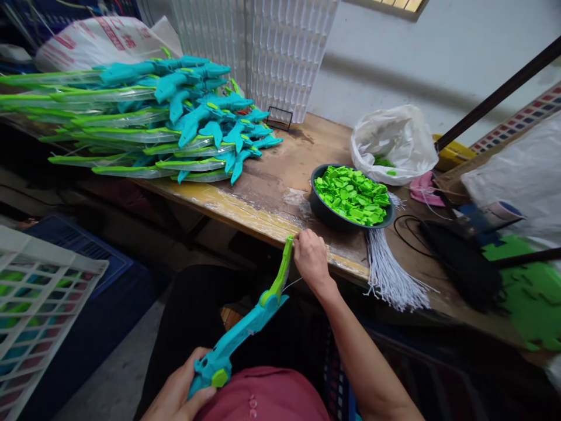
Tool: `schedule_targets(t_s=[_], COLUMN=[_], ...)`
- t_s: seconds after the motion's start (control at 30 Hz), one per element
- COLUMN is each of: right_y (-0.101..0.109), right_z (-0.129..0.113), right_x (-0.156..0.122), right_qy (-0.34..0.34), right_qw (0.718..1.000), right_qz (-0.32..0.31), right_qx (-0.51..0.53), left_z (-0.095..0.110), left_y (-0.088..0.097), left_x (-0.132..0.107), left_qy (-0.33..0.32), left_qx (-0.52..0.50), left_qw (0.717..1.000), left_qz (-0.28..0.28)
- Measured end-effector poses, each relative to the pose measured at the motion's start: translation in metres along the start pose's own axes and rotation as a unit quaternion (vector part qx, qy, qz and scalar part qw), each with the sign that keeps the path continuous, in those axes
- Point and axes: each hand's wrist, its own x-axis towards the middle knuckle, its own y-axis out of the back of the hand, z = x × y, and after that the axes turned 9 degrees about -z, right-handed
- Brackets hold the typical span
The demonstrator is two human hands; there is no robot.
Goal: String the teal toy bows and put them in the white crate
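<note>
A turquoise and lime-green plastic toy [252, 318], long and jointed, slants up from my lap toward the table edge. My left hand [182, 386] is closed round its turquoise lower end, beside a green knob. At the upper end, my right hand [310, 257] is closed in a pinch against the tip of the green arm. A thin white cord [293, 285] runs from near the toy's joint up to that hand. The fingertips are partly hidden, so their exact hold on the tip is unclear.
Similar toys [188, 117] are piled on the table [280, 158] at left. A dark bowl [322, 210] holds small green pieces, with a bundle of white cords [390, 275] beside it. A white bag [407, 140] stands behind. At lower left is a white crate [65, 280].
</note>
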Motion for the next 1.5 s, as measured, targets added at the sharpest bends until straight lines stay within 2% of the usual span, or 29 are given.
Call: schedule_targets(t_s=[0.17,0.33,0.5,0.7,1.03,1.1,1.23,1.5], right_y=[0.004,0.005,0.006,0.006,-0.002,-0.001,0.002,0.01], right_z=[-0.002,-0.002,-0.002,0.0,-0.01,-0.011,-0.003,0.013], right_x=[-0.001,-0.001,0.0,0.001,0.005,0.004,0.001,0.011], right_qy=[0.008,0.008,0.001,0.0,0.009,0.021,0.031,0.046], right_qw=[1.0,1.0,0.999,0.999,0.999,0.999,0.997,0.987], right_qz=[-0.013,-0.024,-0.034,-0.044,-0.021,-0.021,-0.027,-0.011], right_qx=[-0.011,-0.018,-0.023,-0.02,-0.028,-0.035,-0.07,-0.152], left_z=[0.004,0.008,0.001,-0.004,-0.007,-0.005,0.003,0.021], left_y=[0.002,0.0,0.001,0.001,0.002,0.003,0.005,0.017], left_x=[0.0,-0.002,0.001,0.002,0.003,0.002,0.005,0.028], left_qy=[0.001,0.007,-0.003,-0.005,-0.005,-0.012,-0.01,-0.046], left_qx=[-0.002,-0.004,-0.001,0.002,0.004,0.003,-0.002,0.004], left_qw=[1.0,1.0,1.0,1.0,1.0,0.999,1.0,0.998], left_qz=[-0.011,0.016,-0.008,-0.002,-0.023,-0.032,-0.012,-0.037])
